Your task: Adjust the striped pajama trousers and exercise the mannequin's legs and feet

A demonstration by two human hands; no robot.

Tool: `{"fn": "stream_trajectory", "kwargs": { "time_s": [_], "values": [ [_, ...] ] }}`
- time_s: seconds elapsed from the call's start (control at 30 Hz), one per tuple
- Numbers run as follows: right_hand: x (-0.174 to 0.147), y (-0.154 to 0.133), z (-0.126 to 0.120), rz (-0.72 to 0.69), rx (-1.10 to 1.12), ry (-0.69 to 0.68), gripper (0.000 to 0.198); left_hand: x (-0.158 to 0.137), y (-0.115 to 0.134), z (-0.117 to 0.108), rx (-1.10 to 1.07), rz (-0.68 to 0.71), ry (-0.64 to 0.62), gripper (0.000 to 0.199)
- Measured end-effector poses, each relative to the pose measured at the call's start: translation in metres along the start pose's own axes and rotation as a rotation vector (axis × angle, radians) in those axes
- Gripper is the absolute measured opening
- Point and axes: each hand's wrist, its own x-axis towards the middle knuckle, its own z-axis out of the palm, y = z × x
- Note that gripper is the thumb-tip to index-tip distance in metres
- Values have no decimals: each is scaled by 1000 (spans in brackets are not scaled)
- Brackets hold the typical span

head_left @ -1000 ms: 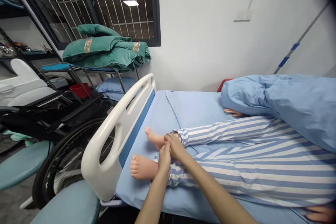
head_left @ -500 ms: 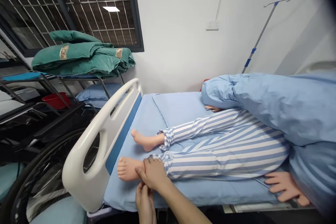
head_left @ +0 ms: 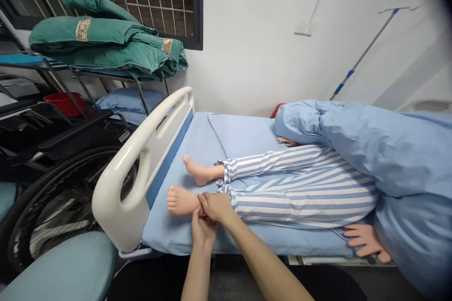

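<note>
A nursing manikin lies on the bed in blue-and-white striped trousers [head_left: 289, 204], with both bare feet showing. My right hand [head_left: 219, 207] wraps over the top of the near ankle, just below the trouser cuff. From underneath, my left hand [head_left: 204, 234] cups the same ankle, its thumb pressed against the side by the heel; its other fingers are partly hidden. The near foot [head_left: 181, 201] points toward the footboard, toes up. Beyond it, the far foot [head_left: 201, 172] rests on the blue sheet, untouched.
The white footboard [head_left: 106, 197] stands left of the feet. A blue quilt [head_left: 353, 127] covers the manikin's upper body, and one manikin hand [head_left: 365, 241] lies at the near edge. A wheelchair wheel [head_left: 70, 197] and a round stool [head_left: 67, 270] are at the left.
The view has tilted down, so the bed appears higher. My left hand has opened its thumb up against the ankle's side, while my right hand has drawn its fingers closer together on top.
</note>
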Motion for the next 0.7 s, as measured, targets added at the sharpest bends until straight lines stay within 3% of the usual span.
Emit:
{"fn": "stream_trajectory", "kwargs": {
  "time_s": [0.1,0.43,0.57,0.7],
  "values": [
    [9,1,6,32,-26,-4,48,6,-2,-5,73,32,7,12],
    [10,4,14,-35,-50,77,33,4,1,-33,33,-47,-288,14],
    [12,6,9,-42,-44,31,24,4,0,-31,74,-28,-223,14],
    [12,5,4,-12,-51,-9,25,5,-7,-16,229,56,-15,23]
  ]
}}
